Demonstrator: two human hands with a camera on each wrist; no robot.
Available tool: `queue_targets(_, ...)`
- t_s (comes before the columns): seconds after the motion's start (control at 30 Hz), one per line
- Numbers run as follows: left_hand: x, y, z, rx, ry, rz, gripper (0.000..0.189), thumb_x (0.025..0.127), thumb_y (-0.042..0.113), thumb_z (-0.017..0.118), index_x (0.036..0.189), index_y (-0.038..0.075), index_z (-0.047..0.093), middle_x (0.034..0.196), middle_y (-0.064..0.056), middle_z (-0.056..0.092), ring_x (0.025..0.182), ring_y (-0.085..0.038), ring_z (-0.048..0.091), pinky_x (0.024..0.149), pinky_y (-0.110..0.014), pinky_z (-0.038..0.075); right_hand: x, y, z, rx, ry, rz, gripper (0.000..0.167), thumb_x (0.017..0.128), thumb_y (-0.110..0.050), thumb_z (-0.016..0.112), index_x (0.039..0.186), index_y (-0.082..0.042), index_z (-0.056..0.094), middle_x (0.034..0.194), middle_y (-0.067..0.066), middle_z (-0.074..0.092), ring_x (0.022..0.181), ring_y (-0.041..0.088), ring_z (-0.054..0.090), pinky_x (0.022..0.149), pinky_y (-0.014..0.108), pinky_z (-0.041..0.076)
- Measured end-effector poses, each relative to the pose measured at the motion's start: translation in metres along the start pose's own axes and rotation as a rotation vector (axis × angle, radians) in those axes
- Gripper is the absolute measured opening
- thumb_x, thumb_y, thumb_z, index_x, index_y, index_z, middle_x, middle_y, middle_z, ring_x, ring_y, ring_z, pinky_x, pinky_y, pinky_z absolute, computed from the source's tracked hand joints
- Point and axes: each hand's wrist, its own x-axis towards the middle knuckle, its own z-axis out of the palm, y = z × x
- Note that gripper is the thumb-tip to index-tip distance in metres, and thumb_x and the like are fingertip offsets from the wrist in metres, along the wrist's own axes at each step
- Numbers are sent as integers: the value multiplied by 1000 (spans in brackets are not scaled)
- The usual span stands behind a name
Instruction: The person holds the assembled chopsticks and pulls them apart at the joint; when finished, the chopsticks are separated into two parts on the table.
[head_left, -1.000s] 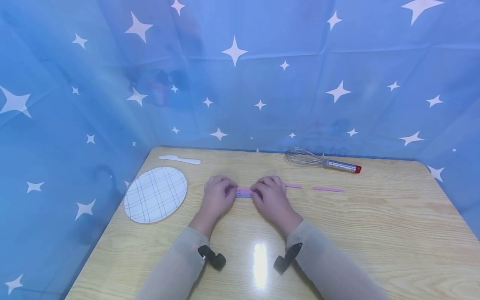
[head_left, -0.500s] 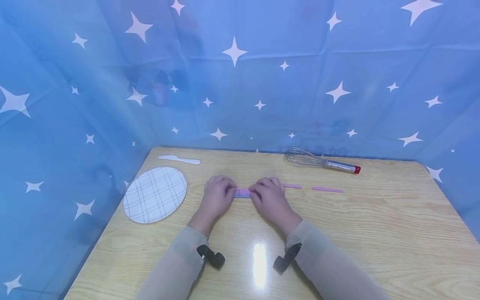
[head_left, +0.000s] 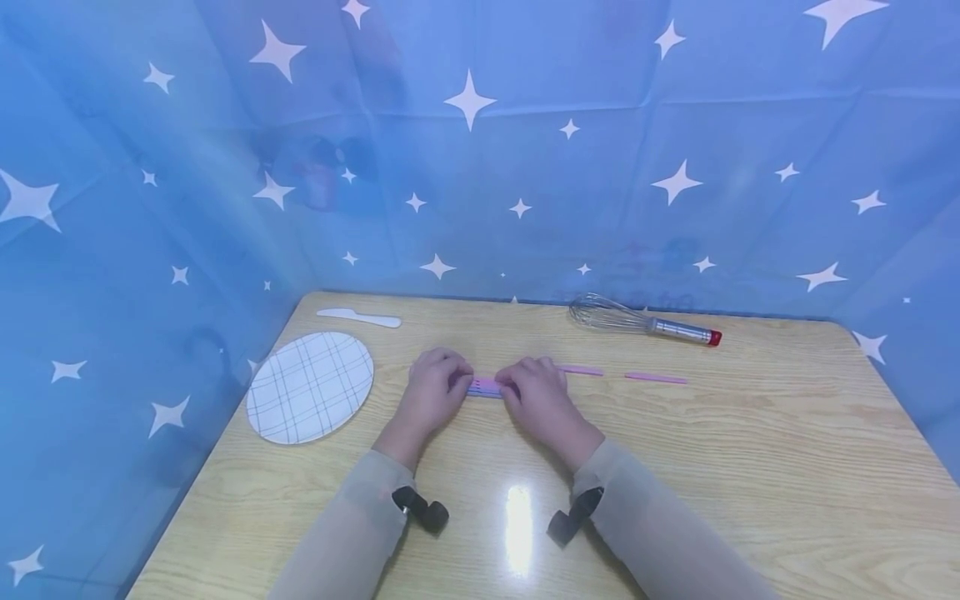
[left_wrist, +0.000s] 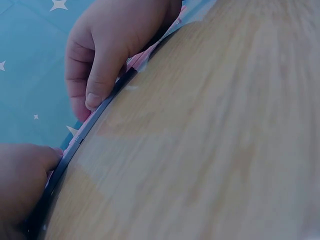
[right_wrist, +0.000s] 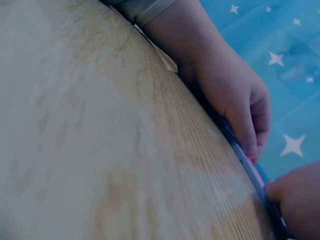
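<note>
Thin pink and blue sticks (head_left: 485, 387) lie side by side at the middle of the table, small dark marks on them. At their left end, my left hand (head_left: 435, 392) pinches them between thumb and fingertips. My right hand (head_left: 542, 396) pinches their right end the same way, with a short stretch showing between the hands. In the left wrist view the stick edge (left_wrist: 75, 147) runs close along the tabletop between both hands. A pink stick (head_left: 583, 371) shows just beyond my right hand, and another pink stick (head_left: 656, 378) lies further right.
To the left lies a white oval plate (head_left: 311, 388) with a dark grid pattern. A white knife (head_left: 358, 317) rests behind it. A whisk (head_left: 645, 322) with a red-tipped handle lies at the back right. Blue star-patterned cloth (head_left: 480, 167) borders the wooden table (head_left: 750, 467).
My right hand has shifted slightly left along the sticks, so more of the pink stick beyond it shows. My left hand stays nearly in place.
</note>
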Motion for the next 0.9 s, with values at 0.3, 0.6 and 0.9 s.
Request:
queue_targets(0.3,1,-4,3,22,1,23,9,101,20,75,109,16,78,121,0,70,122,-26,58,111,-51,38,1,-1,0,-13,-53,25,23,103,-19,69,124,-14,76,117,5,69,112,30,52,97,50,38)
queue_targets(0.6,2,-4,3,23,4,59,8,99,19,76,107,17,78,119,0,70,122,-27,58,111,-52,37,4,-9,-10,35,-137,106,14,99,-17,73,110,-14,80,104,2,70,102,29,55,89,50,39)
queue_targets(0.9,1,-5,5,35,17,78,9,99,19,76,108,17,78,119,1,71,122,-26,58,110,-51,37,0,-8,-4,90,-71,143,13,99,-18,75,110,-13,79,110,3,72,105,29,54,93,52,38)
